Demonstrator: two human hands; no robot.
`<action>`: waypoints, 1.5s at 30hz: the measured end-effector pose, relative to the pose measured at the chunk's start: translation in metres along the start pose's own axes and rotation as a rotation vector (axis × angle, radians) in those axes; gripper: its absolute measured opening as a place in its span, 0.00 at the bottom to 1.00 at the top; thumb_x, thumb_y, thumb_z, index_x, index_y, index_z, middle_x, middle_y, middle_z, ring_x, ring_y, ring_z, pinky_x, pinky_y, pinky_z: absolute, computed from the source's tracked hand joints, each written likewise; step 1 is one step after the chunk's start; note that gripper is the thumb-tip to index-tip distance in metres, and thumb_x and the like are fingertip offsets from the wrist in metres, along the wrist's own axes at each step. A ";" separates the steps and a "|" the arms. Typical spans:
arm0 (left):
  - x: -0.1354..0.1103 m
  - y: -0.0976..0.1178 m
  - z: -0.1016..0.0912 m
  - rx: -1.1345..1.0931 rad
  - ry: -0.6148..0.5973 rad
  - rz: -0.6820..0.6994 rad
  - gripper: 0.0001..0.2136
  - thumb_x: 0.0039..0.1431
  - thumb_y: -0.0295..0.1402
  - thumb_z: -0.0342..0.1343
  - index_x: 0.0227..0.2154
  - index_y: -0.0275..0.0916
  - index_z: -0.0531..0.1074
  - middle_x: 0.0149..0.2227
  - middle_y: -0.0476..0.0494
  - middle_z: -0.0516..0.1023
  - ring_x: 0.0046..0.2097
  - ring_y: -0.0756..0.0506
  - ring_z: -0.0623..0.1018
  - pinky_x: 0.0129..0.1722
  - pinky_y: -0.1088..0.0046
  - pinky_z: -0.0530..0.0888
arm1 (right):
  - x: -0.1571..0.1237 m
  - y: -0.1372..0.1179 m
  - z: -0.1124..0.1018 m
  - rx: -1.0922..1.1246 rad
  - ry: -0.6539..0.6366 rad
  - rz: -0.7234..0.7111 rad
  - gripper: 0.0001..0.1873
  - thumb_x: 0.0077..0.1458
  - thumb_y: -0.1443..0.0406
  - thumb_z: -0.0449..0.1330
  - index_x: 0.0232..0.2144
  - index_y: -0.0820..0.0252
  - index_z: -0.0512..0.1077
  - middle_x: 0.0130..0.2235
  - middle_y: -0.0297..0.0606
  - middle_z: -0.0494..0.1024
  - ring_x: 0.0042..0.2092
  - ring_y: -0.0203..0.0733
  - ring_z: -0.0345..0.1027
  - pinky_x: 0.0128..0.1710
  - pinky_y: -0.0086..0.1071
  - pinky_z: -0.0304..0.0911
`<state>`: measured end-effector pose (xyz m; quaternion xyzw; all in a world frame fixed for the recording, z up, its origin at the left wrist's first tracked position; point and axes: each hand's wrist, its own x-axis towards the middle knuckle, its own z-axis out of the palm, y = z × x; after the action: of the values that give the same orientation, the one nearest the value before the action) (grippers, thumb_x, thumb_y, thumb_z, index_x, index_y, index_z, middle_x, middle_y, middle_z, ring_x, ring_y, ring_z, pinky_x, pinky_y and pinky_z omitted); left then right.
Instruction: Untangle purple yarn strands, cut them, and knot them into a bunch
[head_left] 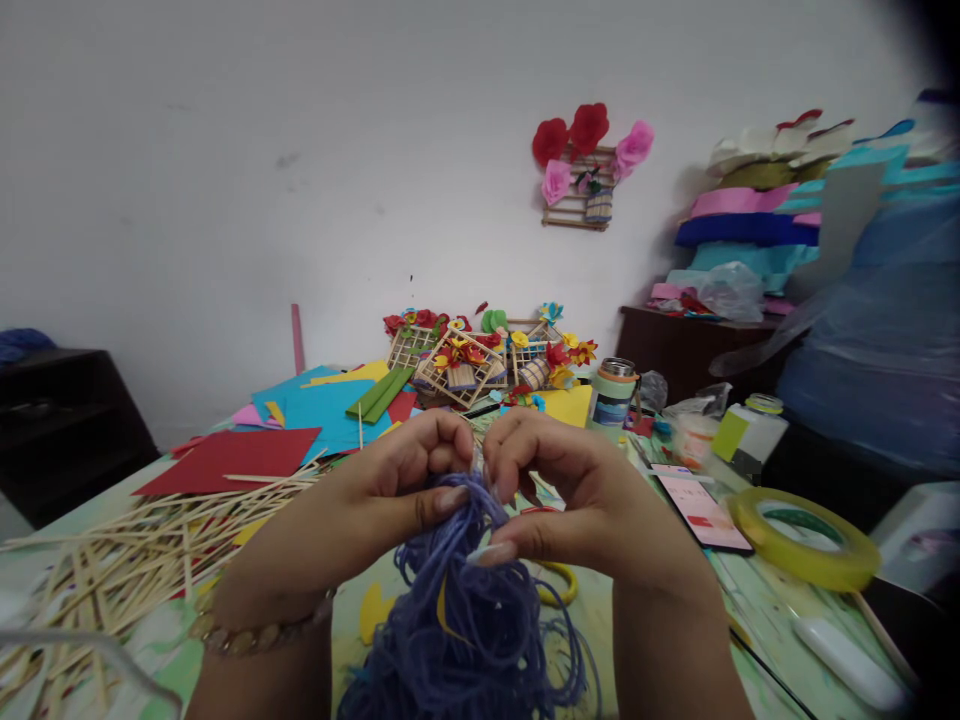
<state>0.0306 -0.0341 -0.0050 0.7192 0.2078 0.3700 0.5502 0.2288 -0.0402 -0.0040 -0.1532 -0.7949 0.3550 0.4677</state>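
Note:
A loose tangle of blue-purple yarn (465, 640) lies on the table in front of me, its upper strands gathered into a bunch. My left hand (397, 480) pinches that bunch from the left, thumb laid along the strands. From the right, my right hand (562, 480) grips the same bunch, thumb and curled fingers close to the left hand's fingertips. A curved yellow paper scrap (448, 610) is caught among the strands. Behind the right hand, part of a yellow loop handle (559, 583) shows; the rest is hidden.
Wooden sticks (150, 545) and red paper (232, 460) spread at left. Small lattice frames with paper flowers (465, 365) stand at the back. To the right are a jar (615, 390), a phone (701, 508), a yellow tape roll (806, 535) and a white glue gun-like stick (847, 660).

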 end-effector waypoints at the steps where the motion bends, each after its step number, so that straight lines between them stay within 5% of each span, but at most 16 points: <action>1: 0.000 0.000 0.000 -0.005 0.000 0.006 0.06 0.60 0.29 0.55 0.39 0.42 0.65 0.34 0.51 0.68 0.35 0.54 0.67 0.33 0.80 0.65 | 0.000 0.000 0.000 0.002 -0.003 -0.001 0.13 0.44 0.66 0.70 0.27 0.60 0.68 0.34 0.34 0.69 0.38 0.36 0.63 0.39 0.31 0.59; 10: -0.001 0.002 -0.002 -0.049 -0.018 -0.015 0.06 0.60 0.29 0.55 0.39 0.40 0.64 0.33 0.50 0.67 0.34 0.53 0.67 0.30 0.81 0.65 | 0.000 0.001 -0.004 0.153 -0.096 0.082 0.14 0.49 0.61 0.66 0.24 0.62 0.65 0.33 0.34 0.64 0.35 0.35 0.59 0.36 0.30 0.56; 19: -0.001 -0.002 -0.006 -0.049 -0.060 -0.074 0.07 0.59 0.31 0.56 0.39 0.40 0.63 0.30 0.52 0.65 0.30 0.55 0.63 0.27 0.81 0.60 | 0.005 0.007 0.001 0.416 0.016 0.296 0.16 0.60 0.56 0.54 0.28 0.64 0.68 0.29 0.35 0.63 0.28 0.32 0.52 0.27 0.28 0.49; 24: 0.000 -0.004 -0.012 0.026 0.002 -0.111 0.09 0.57 0.32 0.57 0.38 0.40 0.64 0.29 0.52 0.64 0.29 0.54 0.63 0.26 0.80 0.59 | 0.005 0.007 -0.002 0.335 0.152 0.289 0.16 0.59 0.56 0.54 0.28 0.63 0.68 0.30 0.35 0.65 0.29 0.31 0.55 0.28 0.27 0.51; 33: 0.005 -0.003 -0.010 0.148 0.047 -0.078 0.05 0.58 0.29 0.54 0.36 0.39 0.63 0.29 0.52 0.63 0.28 0.54 0.60 0.25 0.79 0.58 | 0.006 0.009 0.000 0.470 0.142 0.249 0.17 0.59 0.57 0.56 0.24 0.61 0.61 0.22 0.27 0.58 0.21 0.27 0.46 0.20 0.25 0.45; 42: 0.007 0.000 -0.011 0.152 0.126 -0.051 0.06 0.57 0.28 0.54 0.34 0.39 0.62 0.29 0.52 0.63 0.29 0.53 0.62 0.25 0.79 0.59 | 0.004 0.008 -0.006 -0.104 0.568 -0.019 0.07 0.54 0.64 0.61 0.38 0.56 0.68 0.36 0.33 0.67 0.35 0.32 0.60 0.34 0.26 0.58; 45: 0.007 0.000 -0.012 0.158 0.147 -0.048 0.07 0.56 0.29 0.55 0.35 0.39 0.62 0.29 0.51 0.64 0.30 0.53 0.63 0.26 0.78 0.60 | -0.009 -0.004 -0.010 -0.281 0.544 -0.006 0.04 0.57 0.63 0.59 0.32 0.57 0.72 0.28 0.32 0.66 0.29 0.32 0.58 0.29 0.27 0.56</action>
<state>0.0260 -0.0214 -0.0018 0.7260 0.2932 0.3911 0.4837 0.2422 -0.0440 -0.0037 -0.3035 -0.6824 0.1860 0.6385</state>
